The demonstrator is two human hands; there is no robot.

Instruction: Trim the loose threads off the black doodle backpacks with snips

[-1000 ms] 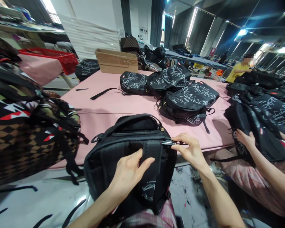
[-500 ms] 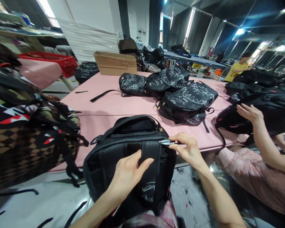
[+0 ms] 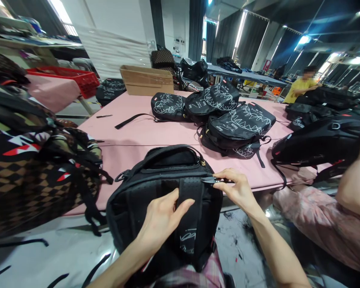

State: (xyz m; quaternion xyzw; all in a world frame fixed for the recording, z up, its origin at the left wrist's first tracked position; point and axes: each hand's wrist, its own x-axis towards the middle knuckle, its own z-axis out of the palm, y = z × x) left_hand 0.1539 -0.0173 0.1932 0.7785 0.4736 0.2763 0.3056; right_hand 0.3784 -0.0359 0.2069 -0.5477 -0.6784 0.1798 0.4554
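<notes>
A black backpack stands before me, its back panel and straps facing me. My left hand is closed at the edge of its wide shoulder strap, the thumb lying over the strap and the fingertips hidden. Small thread snips are held in my right hand, between thumb and fingers. Their blades point left, at the top of the strap near the seam, and look closed together. Above my hands are the bag's top handle and a gold-coloured zipper pull.
Several black backpacks with white line prints lie on the pink table. A cardboard box stands at the back. Checkered bags crowd the left. On the right, a co-worker's arm is beside another black bag.
The snips' blades were apart and are now together. Both my hands have stayed in place. The co-worker's hand has moved right across the neighbouring bag, which has shifted.
</notes>
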